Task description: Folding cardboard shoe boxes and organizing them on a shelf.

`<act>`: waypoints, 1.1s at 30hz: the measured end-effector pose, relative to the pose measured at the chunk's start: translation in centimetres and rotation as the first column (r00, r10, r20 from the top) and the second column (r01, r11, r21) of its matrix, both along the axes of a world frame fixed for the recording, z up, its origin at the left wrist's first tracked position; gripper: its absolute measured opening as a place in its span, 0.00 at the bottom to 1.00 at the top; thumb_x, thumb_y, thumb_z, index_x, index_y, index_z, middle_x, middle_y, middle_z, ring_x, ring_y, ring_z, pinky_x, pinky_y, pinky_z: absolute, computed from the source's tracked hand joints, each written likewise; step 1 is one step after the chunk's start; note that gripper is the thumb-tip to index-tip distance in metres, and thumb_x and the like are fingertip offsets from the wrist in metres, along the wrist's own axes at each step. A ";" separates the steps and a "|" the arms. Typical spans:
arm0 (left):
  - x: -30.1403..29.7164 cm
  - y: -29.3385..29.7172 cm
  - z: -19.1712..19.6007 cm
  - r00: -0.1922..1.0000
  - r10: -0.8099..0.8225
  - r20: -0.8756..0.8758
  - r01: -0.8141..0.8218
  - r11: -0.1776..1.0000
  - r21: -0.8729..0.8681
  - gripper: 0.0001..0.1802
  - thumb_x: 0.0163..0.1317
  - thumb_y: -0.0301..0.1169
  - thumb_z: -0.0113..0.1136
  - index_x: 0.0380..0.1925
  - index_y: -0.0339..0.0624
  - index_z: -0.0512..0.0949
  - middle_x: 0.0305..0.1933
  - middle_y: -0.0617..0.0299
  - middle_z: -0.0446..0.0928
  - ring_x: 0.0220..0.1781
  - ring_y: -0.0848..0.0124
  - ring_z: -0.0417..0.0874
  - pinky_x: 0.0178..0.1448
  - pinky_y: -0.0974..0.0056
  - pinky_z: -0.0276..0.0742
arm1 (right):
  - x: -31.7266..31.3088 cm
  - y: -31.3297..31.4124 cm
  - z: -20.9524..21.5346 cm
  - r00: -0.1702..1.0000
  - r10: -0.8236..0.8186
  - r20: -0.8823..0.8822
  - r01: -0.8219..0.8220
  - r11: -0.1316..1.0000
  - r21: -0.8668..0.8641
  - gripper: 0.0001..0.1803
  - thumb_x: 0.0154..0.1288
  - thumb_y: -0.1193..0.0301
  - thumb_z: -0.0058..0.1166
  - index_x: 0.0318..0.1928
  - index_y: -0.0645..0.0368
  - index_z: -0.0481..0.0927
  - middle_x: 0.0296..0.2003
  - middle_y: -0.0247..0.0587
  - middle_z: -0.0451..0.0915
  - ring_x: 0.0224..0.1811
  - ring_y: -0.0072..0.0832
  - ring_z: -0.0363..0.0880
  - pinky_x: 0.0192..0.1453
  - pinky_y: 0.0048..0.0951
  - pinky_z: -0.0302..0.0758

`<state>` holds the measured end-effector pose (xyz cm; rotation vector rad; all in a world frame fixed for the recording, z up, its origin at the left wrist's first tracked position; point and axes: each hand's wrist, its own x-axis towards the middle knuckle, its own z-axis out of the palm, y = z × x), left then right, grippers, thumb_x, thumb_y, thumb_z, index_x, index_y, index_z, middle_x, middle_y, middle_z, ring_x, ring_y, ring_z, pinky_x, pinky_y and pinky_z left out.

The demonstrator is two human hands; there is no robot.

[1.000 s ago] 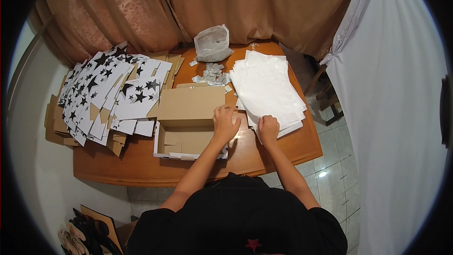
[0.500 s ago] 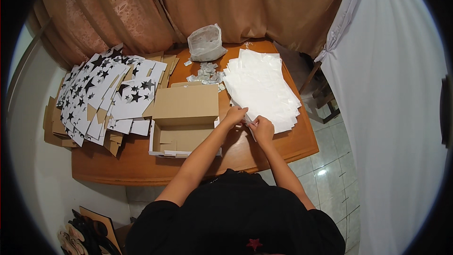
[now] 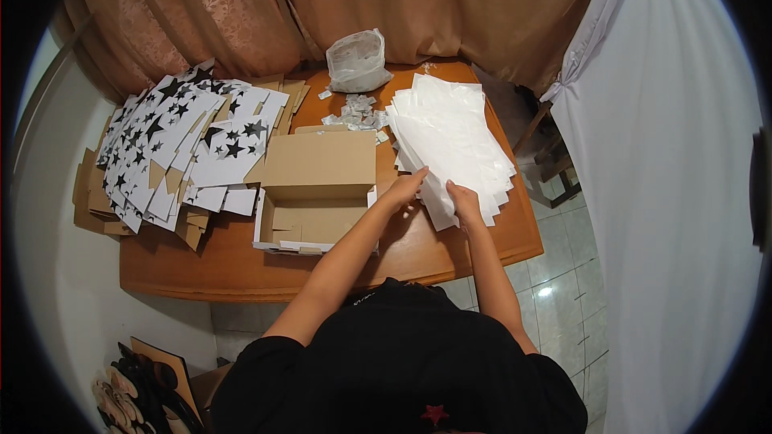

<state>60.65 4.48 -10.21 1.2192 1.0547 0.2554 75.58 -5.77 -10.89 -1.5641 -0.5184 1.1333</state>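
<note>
A fanned stack of thin white paper sheets (image 3: pixel 462 124) lies on the right of the table. Its near-left corner is lifted and bent up between my hands. My left hand (image 3: pixel 404 190) is closed on the left edge of a paper sheet (image 3: pixel 434 193), fingertips pinching it. At the near edge, my right hand (image 3: pixel 465 202) pinches the same sheet between thumb and fingers. How many sheets are lifted I cannot tell. Left of my left hand stands an open cardboard box (image 3: pixel 315 221), brown inside, its lid (image 3: pixel 322 157) tipped back.
Flat box blanks with black stars (image 3: pixel 181 145) are heaped at the left. Behind the box lie several small sachets (image 3: pixel 358 112), with a translucent plastic bag (image 3: pixel 356 64) behind them. The wooden table (image 3: pixel 217 273) has a curved front edge. A white curtain (image 3: pixel 659 193) hangs at the right.
The near-left part of the sheet is raised and pulled toward me, now standing up between my hands. My right hand has moved slightly right, and the hands are farther apart.
</note>
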 end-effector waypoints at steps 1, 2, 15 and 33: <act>-0.1 0.2 -0.6 1.000 0.005 0.017 -0.004 0.999 -0.035 0.42 0.55 0.60 0.49 0.51 0.29 0.69 0.44 0.48 0.73 0.40 0.57 0.74 0.40 0.56 0.73 | -0.5 0.1 0.7 0.997 0.063 -0.052 -0.061 0.998 0.028 0.19 0.62 0.60 0.55 0.35 0.68 0.79 0.27 0.36 0.78 0.24 0.20 0.72 0.28 0.23 0.69; -0.2 0.3 -1.3 1.000 0.009 0.018 -0.009 0.999 -0.036 0.42 0.55 0.60 0.49 0.51 0.29 0.69 0.44 0.48 0.73 0.40 0.57 0.74 0.40 0.56 0.73 | -1.3 -0.2 2.1 0.996 0.035 -0.085 -0.032 0.999 0.031 0.16 0.62 0.62 0.55 0.32 0.67 0.80 0.27 0.36 0.78 0.24 0.20 0.72 0.29 0.22 0.69; -3.3 -0.1 5.1 0.974 0.162 0.157 -0.135 0.977 -0.166 0.35 0.55 0.53 0.55 0.55 0.40 0.67 0.48 0.50 0.71 0.39 0.62 0.77 0.42 0.55 0.75 | -6.6 -1.4 8.0 0.727 -0.012 0.687 -0.410 0.795 0.448 0.07 0.55 0.71 0.57 0.29 0.63 0.81 0.35 0.40 0.77 0.41 0.34 0.74 0.49 0.32 0.69; -28.2 0.7 3.8 0.899 0.411 0.153 -0.433 0.887 0.161 0.19 0.58 0.19 0.48 0.51 0.28 0.68 0.42 0.53 0.79 0.40 0.70 0.81 0.43 0.69 0.76 | -18.5 3.1 7.6 0.431 0.280 0.858 -0.710 0.692 0.132 0.20 0.55 0.65 0.57 0.48 0.57 0.77 0.55 0.52 0.67 0.59 0.47 0.63 0.61 0.42 0.62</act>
